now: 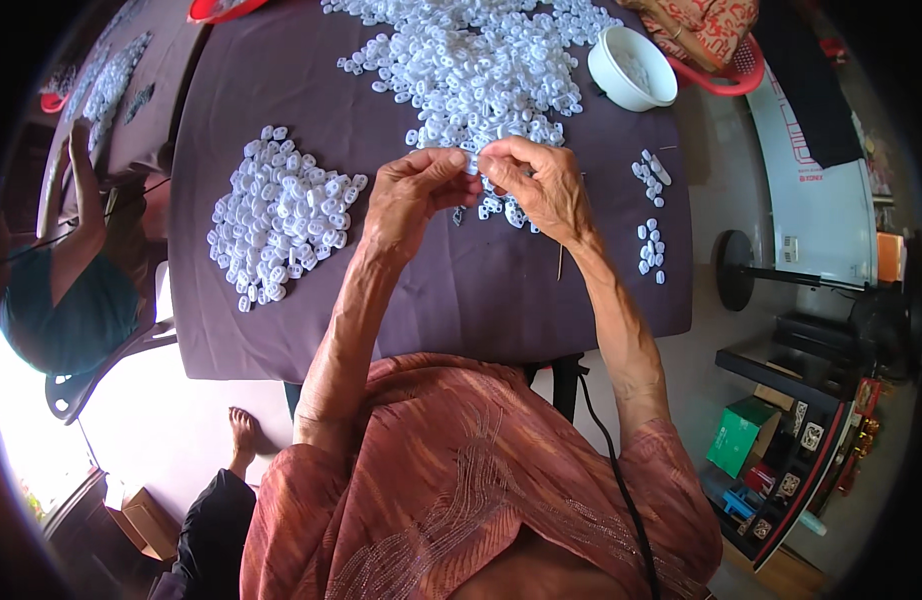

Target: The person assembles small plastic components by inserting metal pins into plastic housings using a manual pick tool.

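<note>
My left hand [413, 192] and my right hand [543, 188] meet over the table, thumbs and fingertips pinched together. A small white plastic piece [472, 161] shows between them; the fingers cover most of it. Just beyond the hands spreads a large heap of small white oval pieces [471, 80] with dark marks or slots, too small to make out. Some of these lie right under my right hand. To the left of my left hand sits a smaller pile of similar white pieces [281, 215].
A brown cloth covers the table [431, 300]. At the far right stand a white tub [631, 70] and a red basket [738, 72]. Two small groups of white pieces [651, 250] lie near the right edge. Another person's arm [76, 190] shows at a table on the left.
</note>
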Action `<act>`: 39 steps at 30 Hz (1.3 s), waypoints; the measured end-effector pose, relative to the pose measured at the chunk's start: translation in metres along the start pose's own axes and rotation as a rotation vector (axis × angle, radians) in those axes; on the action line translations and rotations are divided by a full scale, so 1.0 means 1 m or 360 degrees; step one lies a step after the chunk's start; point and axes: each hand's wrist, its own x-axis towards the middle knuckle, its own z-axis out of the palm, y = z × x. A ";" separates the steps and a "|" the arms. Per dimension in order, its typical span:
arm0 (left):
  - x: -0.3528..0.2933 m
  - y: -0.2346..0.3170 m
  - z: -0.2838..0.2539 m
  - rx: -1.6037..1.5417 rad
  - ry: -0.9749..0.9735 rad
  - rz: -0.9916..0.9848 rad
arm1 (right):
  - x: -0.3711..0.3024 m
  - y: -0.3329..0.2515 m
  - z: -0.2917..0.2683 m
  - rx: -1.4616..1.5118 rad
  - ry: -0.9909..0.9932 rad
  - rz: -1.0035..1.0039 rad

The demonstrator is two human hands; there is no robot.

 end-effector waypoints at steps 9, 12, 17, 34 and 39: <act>-0.003 -0.005 0.008 -0.0018 -0.0046 0.0007 | -0.002 0.007 0.007 0.0381 0.0217 0.0203; -0.003 -0.007 0.011 -0.0004 0.0011 0.0025 | -0.004 0.006 0.006 0.0303 0.0239 0.0195; -0.002 -0.009 0.010 0.0095 0.0071 0.0121 | -0.004 0.006 0.004 0.0176 0.0174 0.0065; 0.002 -0.014 0.022 0.0010 0.0201 0.0126 | -0.003 0.004 0.017 0.0334 0.0346 0.0138; 0.002 -0.015 0.020 -0.0058 0.0191 0.0060 | -0.001 0.007 0.013 0.0403 0.0276 0.0292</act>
